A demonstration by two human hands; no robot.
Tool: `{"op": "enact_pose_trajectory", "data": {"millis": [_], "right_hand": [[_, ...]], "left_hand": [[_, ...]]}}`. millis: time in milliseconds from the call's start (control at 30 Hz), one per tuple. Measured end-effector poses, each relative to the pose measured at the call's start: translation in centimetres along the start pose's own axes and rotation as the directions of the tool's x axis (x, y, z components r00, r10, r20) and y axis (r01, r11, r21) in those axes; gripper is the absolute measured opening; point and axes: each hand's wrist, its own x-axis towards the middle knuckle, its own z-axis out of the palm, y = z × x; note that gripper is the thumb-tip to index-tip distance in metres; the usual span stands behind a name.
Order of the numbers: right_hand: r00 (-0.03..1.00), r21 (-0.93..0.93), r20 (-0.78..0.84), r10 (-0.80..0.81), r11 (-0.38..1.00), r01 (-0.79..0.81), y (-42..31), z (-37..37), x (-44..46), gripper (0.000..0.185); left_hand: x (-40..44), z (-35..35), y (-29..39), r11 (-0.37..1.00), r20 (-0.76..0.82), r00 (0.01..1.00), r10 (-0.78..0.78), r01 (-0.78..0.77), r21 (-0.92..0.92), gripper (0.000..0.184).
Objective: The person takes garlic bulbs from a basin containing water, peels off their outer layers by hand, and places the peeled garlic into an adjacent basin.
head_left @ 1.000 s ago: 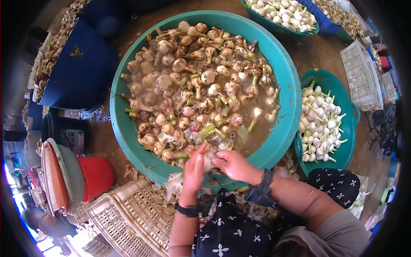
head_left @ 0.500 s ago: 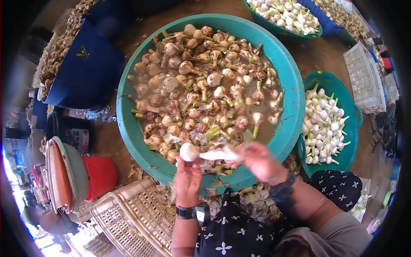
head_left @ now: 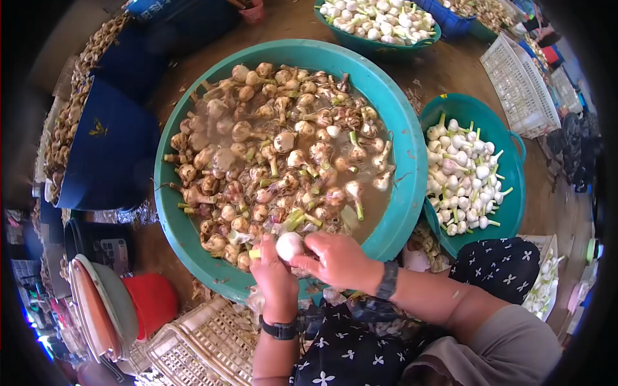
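Note:
A clean white garlic bulb (head_left: 290, 246) is held over the near rim of a large teal tub (head_left: 407, 167), its pale green cut stem pointing left. My left hand (head_left: 275, 280) is closed around the stem side of the bulb. From the right, my right hand (head_left: 341, 260) pinches the same bulb between thumb and fingers. Under and beyond my hands, muddy, unpeeled garlic bulbs (head_left: 284, 141) soak in the tub's brown water. Bits of loose skin lie near the tub's front edge.
A green basket (head_left: 518, 193) of white bulbs stands at the right, another green tub (head_left: 373, 46) of bulbs at the back. White crates (head_left: 521, 87) are at the far right and front left. Blue containers (head_left: 106, 148) and a red bucket (head_left: 149, 305) stand left.
My right hand has come back left onto the bulb; the strip of white skin it was pulling away no longer shows in it. The bulb's stem now points left. The whole view has shifted.

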Motion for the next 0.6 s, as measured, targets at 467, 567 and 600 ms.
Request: {"op": "enact_pose_trajectory", "data": {"millis": [467,567,600], "right_hand": [[0.665,0.722,-0.123,0.736,0.526,-0.449,19.6,1.1,1.5,0.037],[0.724,0.660,-0.034,0.689,0.559,-0.501,15.4,0.5,3.0,0.037],[0.891,0.447,-0.145,0.430,0.832,-0.329,16.0,1.2,2.9,0.036]], "left_hand": [[-5.7,3.9,8.3,0.984,0.863,0.500,0.075,0.105,-0.146,0.123],[-1.9,4.1,5.6,0.984,0.669,0.735,0.114,-0.176,0.026,0.097],[-0.4,3.2,3.0,0.988,0.569,0.822,-0.018,-0.072,0.136,0.087]]}}
